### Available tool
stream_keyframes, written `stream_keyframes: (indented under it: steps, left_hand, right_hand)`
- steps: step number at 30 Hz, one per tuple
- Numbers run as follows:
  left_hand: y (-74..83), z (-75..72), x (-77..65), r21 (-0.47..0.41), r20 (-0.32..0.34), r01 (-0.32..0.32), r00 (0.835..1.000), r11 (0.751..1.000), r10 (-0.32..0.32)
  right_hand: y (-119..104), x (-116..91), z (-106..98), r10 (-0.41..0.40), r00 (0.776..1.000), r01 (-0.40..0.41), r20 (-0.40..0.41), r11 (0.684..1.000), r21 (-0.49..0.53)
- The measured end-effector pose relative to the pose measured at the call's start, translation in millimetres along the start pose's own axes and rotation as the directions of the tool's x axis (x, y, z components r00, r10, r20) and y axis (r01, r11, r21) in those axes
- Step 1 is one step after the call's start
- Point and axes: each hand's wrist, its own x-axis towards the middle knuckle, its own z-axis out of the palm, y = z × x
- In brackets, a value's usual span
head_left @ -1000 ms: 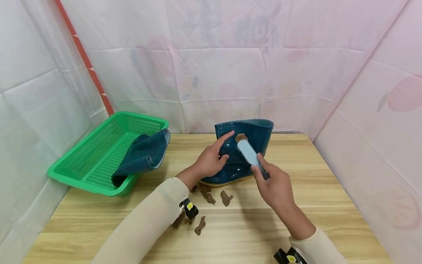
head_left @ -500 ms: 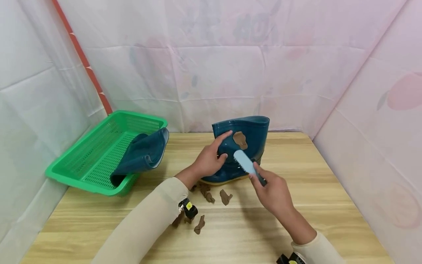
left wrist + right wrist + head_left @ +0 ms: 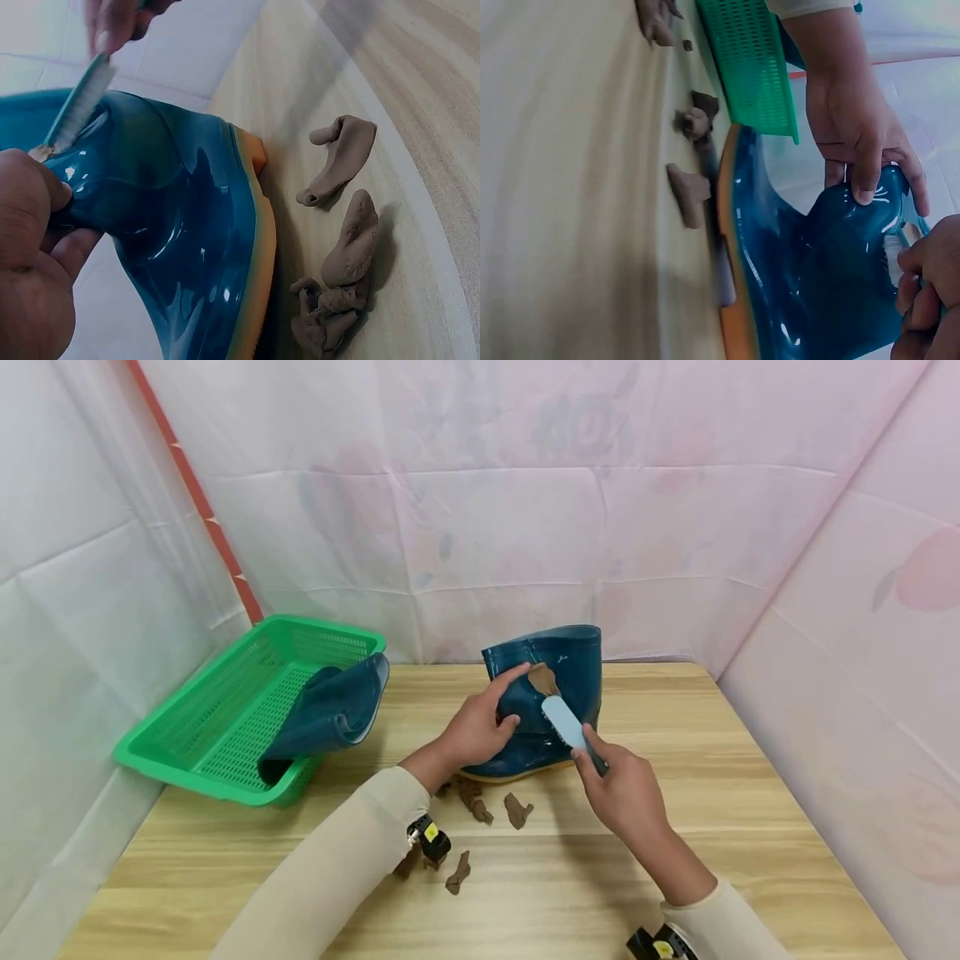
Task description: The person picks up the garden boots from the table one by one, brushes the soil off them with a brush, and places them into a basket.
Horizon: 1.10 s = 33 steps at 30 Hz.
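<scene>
A dark blue rubber boot (image 3: 581, 664) with a yellow-orange sole stands on the table. My left hand (image 3: 474, 729) grips the front of its shaft, thumb on the near side in the right wrist view. My right hand (image 3: 622, 789) holds a light blue brush (image 3: 562, 720) by its dark handle. The brush head overlaps the lower edge of a brown clay-like patch (image 3: 542, 677) on the shaft. White bristles (image 3: 84, 109) face the boot in the left wrist view. Several brown clumps (image 3: 517, 810) lie on the table in front of the boot.
To the left stands a green perforated basket (image 3: 135, 758). A second blue boot (image 3: 322, 710) lies in it, with its shaft over the near right rim. White patterned sheets (image 3: 487, 527) hang behind and at both sides of the wooden table (image 3: 750, 827).
The brush dropped from the patch to below it, then came back up to its lower edge. The boot's shaft has shifted left at the top. My left hand keeps its hold.
</scene>
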Motion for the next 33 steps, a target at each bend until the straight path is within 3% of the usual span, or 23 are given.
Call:
stream_keyframes:
  steps: [4, 9, 14, 18, 21, 25, 29, 31, 33]
  left_hand:
    - [0.1, -2.8, 0.6, 0.006, -0.011, -0.012, 1.0, 1.0, 0.012]
    - [0.9, -4.4, 1.1, 0.046, -0.011, -0.038, 0.999, 0.998, 0.038]
    - [0.7, -2.1, -0.9, 0.05, -0.011, -0.033, 0.999, 0.998, 0.034]
    - [1.0, -0.5, -0.8, 0.041, -0.012, -0.037, 0.999, 0.999, 0.037]
    - [1.6, 0.4, -0.2, 0.035, -0.008, -0.042, 0.999, 0.998, 0.042]
    - [2.1, -0.4, 0.5, 0.029, -0.002, -0.033, 0.999, 0.999, 0.033]
    - [3.3, -0.9, 1.0, 0.023, 0.003, -0.022, 1.0, 0.999, 0.022]
    - [3.9, -0.6, 0.7, 0.021, -0.001, -0.017, 1.0, 1.0, 0.017]
    - [4.2, 0.0, 0.1, 0.02, -0.009, -0.015, 1.0, 1.0, 0.015]
  right_hand:
    - [-2, -6, -3, -0.054, 0.997, 0.056, -0.057, 0.998, 0.026]
    - [-15, 10, -6, -0.158, 0.97, 0.165, -0.187, 0.986, 0.025]
    - [-15, 15, -2, -0.108, 0.986, 0.109, -0.125, 0.994, 0.007]
    - [-4, 1, -1, -0.042, 0.996, 0.043, -0.076, 0.999, 0.008]
    - [0, -7, -4, -0.036, 0.996, 0.037, -0.079, 0.999, 0.008]
    - [-3, -11, -8, -0.071, 0.991, 0.074, -0.113, 0.997, 0.025]
    - [-11, -1, -13, -0.122, 0.968, 0.133, -0.22, 0.99, 0.038]
    - [-15, 8, -15, -0.124, 0.957, 0.139, -0.261, 0.99, 0.04]
    - [-17, 13, -15, -0.105, 0.961, 0.118, -0.254, 0.992, 0.038]
